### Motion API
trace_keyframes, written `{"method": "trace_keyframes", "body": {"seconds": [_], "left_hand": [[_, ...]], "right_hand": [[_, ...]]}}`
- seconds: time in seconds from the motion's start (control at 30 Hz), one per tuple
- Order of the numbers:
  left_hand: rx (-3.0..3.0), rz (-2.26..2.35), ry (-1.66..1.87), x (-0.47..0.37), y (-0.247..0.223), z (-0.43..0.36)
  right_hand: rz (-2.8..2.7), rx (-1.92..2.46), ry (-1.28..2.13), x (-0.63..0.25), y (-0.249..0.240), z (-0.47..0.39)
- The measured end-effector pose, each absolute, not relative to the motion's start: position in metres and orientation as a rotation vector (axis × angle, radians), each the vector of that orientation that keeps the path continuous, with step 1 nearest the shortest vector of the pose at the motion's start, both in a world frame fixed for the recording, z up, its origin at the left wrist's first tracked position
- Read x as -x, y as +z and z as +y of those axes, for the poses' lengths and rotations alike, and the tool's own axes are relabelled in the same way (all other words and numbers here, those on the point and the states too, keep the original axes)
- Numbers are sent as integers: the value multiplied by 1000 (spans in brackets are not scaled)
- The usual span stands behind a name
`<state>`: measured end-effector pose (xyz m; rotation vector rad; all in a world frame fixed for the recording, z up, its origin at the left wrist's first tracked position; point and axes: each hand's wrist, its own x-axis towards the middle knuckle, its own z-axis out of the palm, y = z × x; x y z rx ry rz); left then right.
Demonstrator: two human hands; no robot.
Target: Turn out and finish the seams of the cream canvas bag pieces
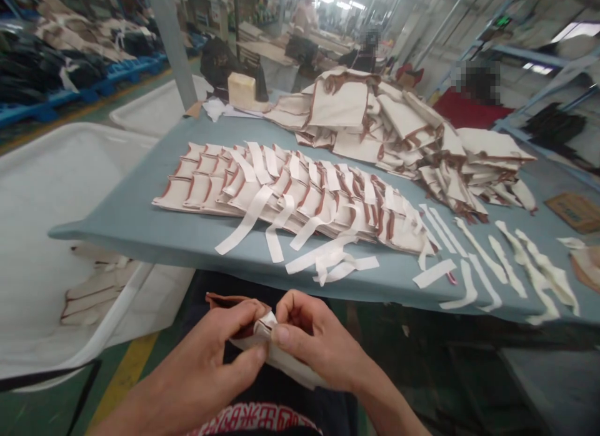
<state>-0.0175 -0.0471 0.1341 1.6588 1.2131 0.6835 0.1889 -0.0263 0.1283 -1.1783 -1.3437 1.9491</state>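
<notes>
Low over my lap, my left hand (234, 345) grips a cream fabric piece (295, 366) with brown trim, thumb and fingers closed at its edge. My right hand (309, 336) pinches the same piece close by, where a small white strip (265, 323) is folded around the edge between both thumbs. Part of the piece lies hidden behind my hands. Just beyond, overlapping rows of cream pieces with brown edging (210, 180) rest on the table, with white strips (248, 220) laid across several of them.
The blue-covered table (122, 223) carries a tall heap of cream pieces (340, 105) at the back. More strips (520, 255) hang near its right front edge. White bins (70, 133) stand to the left, one holding cream pieces. Other people are in the background.
</notes>
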Motion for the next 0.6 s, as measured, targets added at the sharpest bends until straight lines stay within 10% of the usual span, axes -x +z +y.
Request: {"method": "trace_keyframes", "body": {"seconds": [0.6], "left_hand": [[-1544,1245,695,20,128,-27]], "right_hand": [[-1470,1312,1672,-178,121,-26]]}}
